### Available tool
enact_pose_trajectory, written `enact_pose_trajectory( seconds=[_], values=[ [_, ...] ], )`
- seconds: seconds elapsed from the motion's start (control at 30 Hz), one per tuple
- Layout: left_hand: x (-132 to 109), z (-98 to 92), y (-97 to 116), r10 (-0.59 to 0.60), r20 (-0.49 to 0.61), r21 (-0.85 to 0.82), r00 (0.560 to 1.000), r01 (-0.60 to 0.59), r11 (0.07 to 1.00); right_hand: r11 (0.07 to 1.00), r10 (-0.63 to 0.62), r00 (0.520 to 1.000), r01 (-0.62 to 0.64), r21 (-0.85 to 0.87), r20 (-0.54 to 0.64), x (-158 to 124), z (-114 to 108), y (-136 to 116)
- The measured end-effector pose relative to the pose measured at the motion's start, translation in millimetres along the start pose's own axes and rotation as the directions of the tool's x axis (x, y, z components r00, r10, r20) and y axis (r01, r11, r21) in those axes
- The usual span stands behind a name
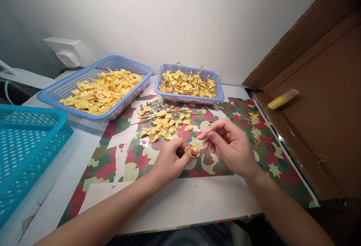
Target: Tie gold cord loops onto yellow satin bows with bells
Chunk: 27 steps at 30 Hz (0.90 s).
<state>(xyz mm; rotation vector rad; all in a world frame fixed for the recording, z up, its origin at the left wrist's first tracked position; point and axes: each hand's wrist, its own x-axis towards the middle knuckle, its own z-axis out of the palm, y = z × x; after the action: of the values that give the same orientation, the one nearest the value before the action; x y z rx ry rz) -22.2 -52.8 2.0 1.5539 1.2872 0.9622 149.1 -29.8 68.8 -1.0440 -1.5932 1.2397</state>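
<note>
Between the fingers of my left hand (172, 159) is a small yellow ribbon bow (194, 148), with a loop of gold cord (193, 156) hanging at the fingertips. My right hand (232, 144) is just to the right, its thumb and forefinger pinched on a thin strand that runs toward the bow; whether this is cord or thread I cannot tell. Beyond my hands lies a loose pile of yellow bows (163, 123). Gold cords with small silver bells (158, 110) lie behind and among them.
A blue basket (113, 116) of yellow bows stands at back left. Bows with gold cords fill a smaller blue basket (191, 99). A teal basket (56, 140) is at far left. On the right, a yellow tube (282, 99) lies by a cardboard wall (318, 76); thread scraps (256, 133) lie nearby.
</note>
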Motion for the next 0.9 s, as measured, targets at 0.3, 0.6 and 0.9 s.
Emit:
enact_pose_trajectory(
  seconds=[0.3,0.6,0.9],
  values=[
    [0.4,-2.1,1.8,-0.015,-0.041,0.026,0.999,0.016,1.0,0.992,-0.095,0.99,0.103,0.075,-0.107,-0.2,-49.1,-40.8],
    [2.3,-3.9,0.8,-0.061,-0.056,-0.052,0.997,0.058,0.997,0.939,-0.239,0.958,0.269,0.215,-0.157,-11.0,-66.2,-44.1],
    [6.1,-7.2,5.3,-0.114,-0.042,-0.246,0.993,0.101,0.964,0.898,-0.268,0.867,0.383,0.219,-0.42,-26.8,-88.9,-67.7]
  ],
)
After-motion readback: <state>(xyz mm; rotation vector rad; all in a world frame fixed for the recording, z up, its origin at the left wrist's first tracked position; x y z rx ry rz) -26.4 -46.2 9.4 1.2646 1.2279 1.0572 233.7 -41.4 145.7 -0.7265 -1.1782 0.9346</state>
